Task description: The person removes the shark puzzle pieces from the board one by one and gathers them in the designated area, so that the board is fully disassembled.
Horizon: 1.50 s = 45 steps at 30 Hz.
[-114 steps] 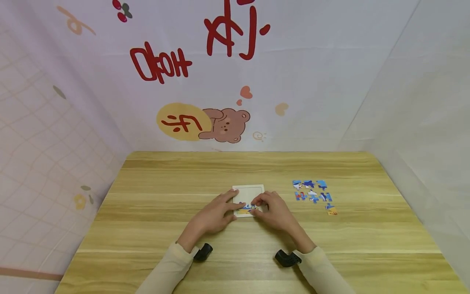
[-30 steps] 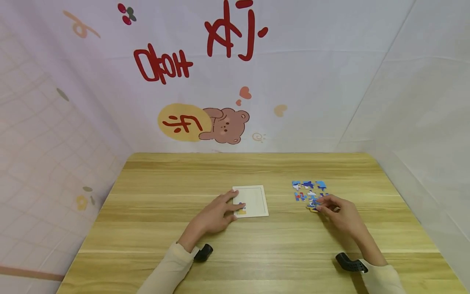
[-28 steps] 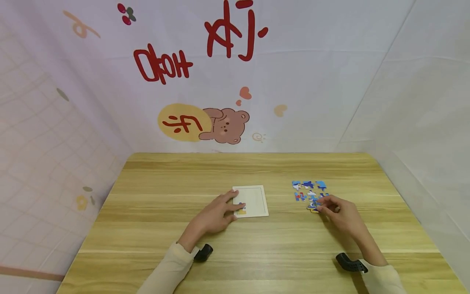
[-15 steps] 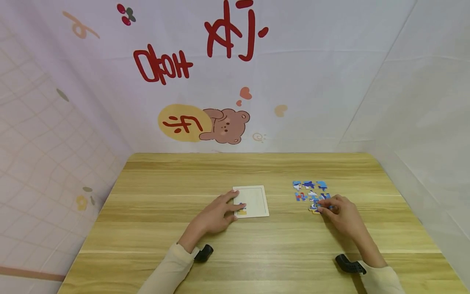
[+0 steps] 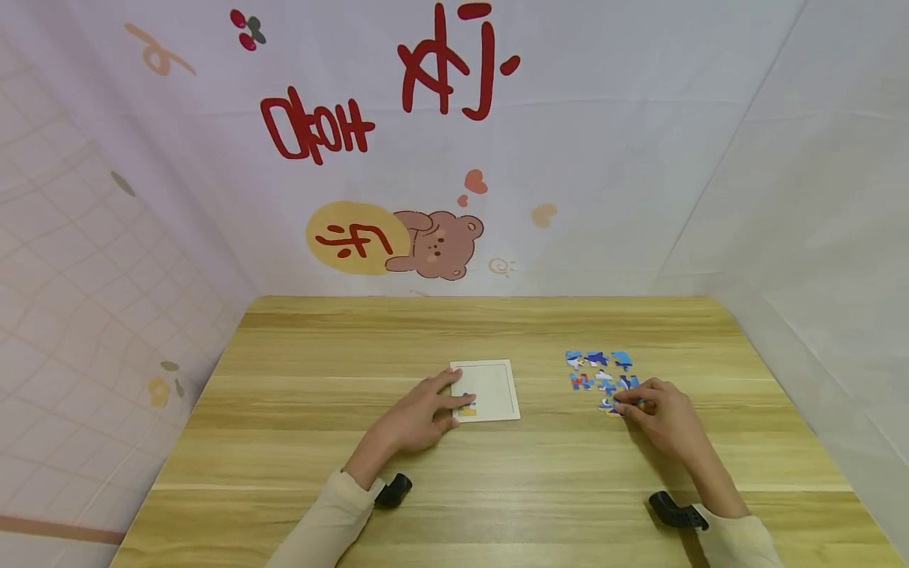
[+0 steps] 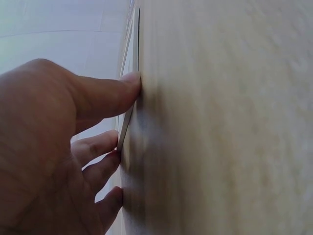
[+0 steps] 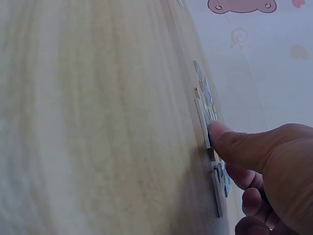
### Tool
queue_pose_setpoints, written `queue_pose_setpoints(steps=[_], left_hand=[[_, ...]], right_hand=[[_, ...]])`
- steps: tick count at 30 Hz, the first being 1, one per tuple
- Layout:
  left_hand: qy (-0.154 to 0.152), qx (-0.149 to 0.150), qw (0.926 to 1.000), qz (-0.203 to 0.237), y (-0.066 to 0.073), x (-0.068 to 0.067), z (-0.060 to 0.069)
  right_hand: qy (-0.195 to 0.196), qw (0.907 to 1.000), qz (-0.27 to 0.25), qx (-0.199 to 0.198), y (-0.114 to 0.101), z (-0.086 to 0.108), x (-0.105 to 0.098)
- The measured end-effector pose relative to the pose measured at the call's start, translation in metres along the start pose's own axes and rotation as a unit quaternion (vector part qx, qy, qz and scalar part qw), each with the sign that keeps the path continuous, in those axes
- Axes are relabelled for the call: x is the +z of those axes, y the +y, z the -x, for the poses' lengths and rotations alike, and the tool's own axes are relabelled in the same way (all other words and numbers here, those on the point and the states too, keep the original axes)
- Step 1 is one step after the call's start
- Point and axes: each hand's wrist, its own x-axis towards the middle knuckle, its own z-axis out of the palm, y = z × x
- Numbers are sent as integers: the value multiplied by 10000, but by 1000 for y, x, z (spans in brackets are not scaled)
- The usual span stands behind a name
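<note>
A shallow white puzzle tray (image 5: pixel 491 388) lies on the table, with one blue-and-yellow puzzle piece (image 5: pixel 469 409) visible in its lower left corner. My left hand (image 5: pixel 414 414) rests at the tray's left side; its forefinger stretches over that piece, and the thumb touches the edge near the lower corner. Farther right, my right hand (image 5: pixel 662 412) pinches a blue, white and yellow puzzle piece (image 5: pixel 607 405) between thumb and forefinger, low over the table. Just above it are loose puzzle pieces (image 5: pixel 604 377) in two rows. The right fingers partly hide the held piece and whatever lies beneath them.
The wooden table (image 5: pixel 355 339) ends at a white cloth wall (image 5: pixel 611 158) with a printed bear at the back. Cloth walls also rise at both sides. Each wrist carries a black camera mount (image 5: pixel 675 513).
From the tray, my right hand has moved right to the loose pieces, taking a puzzle piece along. Over the last second that piece has shifted slightly right and nearer me. My left hand stays put.
</note>
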Motion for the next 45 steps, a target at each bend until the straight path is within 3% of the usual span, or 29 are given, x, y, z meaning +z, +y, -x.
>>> queue_pose_setpoints(steps=[11, 20, 29, 36, 45], left_hand=[[71, 72, 9999, -38, 1, -1, -3], [122, -80, 9995, 297, 0, -7, -4], [343, -295, 9983, 363, -1, -11, -6], [95, -489, 9987, 74, -1, -8, -3], [-6, -326, 9990, -318, 0, -7, -2]], right_hand=[[-13, 9996, -180, 232, 0, -3, -6], [152, 9992, -378, 50, -20, -10, -3], [-21, 9974, -672, -269, -52, -21, 20], [-236, 9942, -927, -490, -80, -30, 41], [-568, 9901, -1191, -484, -112, -45, 62]])
